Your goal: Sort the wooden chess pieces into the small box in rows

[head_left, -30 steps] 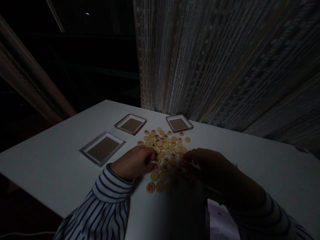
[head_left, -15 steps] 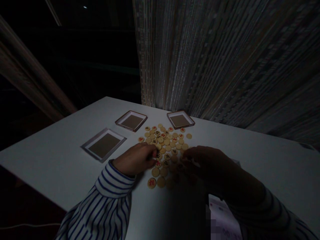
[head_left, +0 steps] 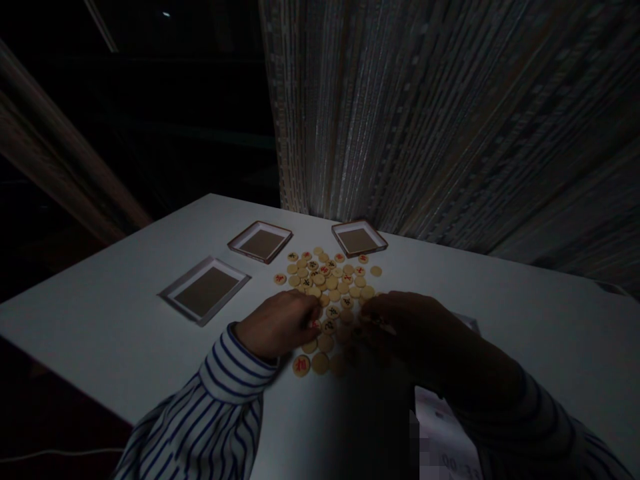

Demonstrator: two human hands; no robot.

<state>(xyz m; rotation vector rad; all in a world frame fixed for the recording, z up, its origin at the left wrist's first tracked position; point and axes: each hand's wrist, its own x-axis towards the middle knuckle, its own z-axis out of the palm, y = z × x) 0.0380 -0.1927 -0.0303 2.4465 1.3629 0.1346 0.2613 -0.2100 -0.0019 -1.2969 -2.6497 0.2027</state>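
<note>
Nearest, a lit screen with digits lies beside the right forearm, partly covered by it. Striped sleeves reach over the white table. The left hand is at the near left edge of the round pieces, fingers curled in; I cannot tell whether thumb and fingers meet. The right hand is in deep shadow at their right edge, fingers bent down, and whether they grip a piece cannot be told. The pieces lie loosely crowded between and beyond the hands, some showing red or black characters, others plain. Left of them sits a grey tray; farther back, two brown-rimmed trays. A string curtain hangs behind.
</note>
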